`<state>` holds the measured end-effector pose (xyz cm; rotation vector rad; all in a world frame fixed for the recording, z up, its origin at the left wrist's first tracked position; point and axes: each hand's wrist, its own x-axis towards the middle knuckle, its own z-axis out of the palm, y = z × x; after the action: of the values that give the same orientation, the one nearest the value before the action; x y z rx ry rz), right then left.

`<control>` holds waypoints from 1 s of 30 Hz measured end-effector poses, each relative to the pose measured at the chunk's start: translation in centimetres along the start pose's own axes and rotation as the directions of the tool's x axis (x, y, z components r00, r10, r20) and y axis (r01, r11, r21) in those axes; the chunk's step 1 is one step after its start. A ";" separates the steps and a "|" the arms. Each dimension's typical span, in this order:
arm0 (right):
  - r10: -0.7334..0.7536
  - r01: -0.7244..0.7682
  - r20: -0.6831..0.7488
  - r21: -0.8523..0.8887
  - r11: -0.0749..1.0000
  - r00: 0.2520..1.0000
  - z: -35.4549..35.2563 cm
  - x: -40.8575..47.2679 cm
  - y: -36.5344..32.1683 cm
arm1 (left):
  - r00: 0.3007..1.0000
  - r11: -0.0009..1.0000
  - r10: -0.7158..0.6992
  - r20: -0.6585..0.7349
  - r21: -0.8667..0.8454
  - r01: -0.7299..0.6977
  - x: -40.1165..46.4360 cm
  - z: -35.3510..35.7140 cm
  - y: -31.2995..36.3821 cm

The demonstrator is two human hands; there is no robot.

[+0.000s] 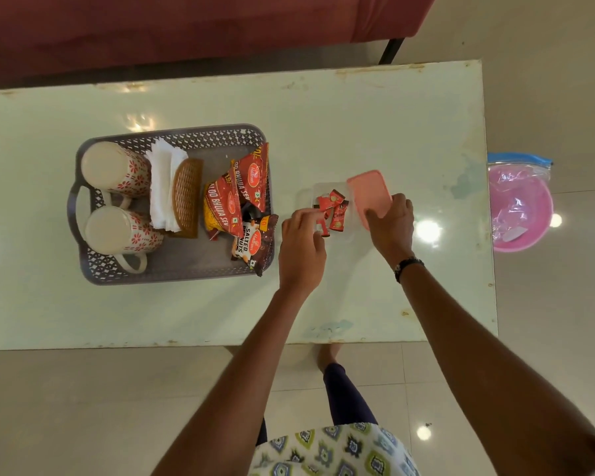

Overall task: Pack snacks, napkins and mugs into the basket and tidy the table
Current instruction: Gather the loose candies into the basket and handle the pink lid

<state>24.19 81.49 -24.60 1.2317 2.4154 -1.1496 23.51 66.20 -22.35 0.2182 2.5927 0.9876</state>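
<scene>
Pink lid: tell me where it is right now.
In the head view the pink lid is right of the basket, held tilted by the right hand over the right side of the clear box of red sachets.

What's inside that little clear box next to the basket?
Small red candy packets lie in the clear box. The left hand pinches one; the right hand holds the pink lid, which covers the box's right edge.

Soft overhead light, glare spots on table [358, 132], perhaps slightly blurred.
</scene>
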 end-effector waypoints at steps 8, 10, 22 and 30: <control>-0.241 0.229 -0.169 -0.086 0.970 0.956 0.8 -3.2 -1.4 | 0.966 0.951 -0.239 0.100 -0.176 0.254 1.4 0.5 0.6; -0.194 0.187 -0.083 -0.079 0.979 0.978 1.8 -3.5 -1.9 | 0.954 0.933 -0.270 0.127 -0.211 0.292 1.4 0.5 0.6; -0.229 0.228 0.013 -0.186 0.956 0.973 3.7 -4.4 -2.7 | 0.951 0.872 -0.291 0.101 -0.382 0.307 1.7 0.7 -0.2; -0.187 0.201 0.084 -0.219 0.955 0.979 3.5 -4.7 -2.9 | 0.936 0.792 -0.327 0.127 -0.504 0.345 1.5 0.8 -0.2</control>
<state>24.40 75.11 -23.13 0.8934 2.5800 -0.9094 22.45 66.95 -23.43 -0.3561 2.1169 1.4698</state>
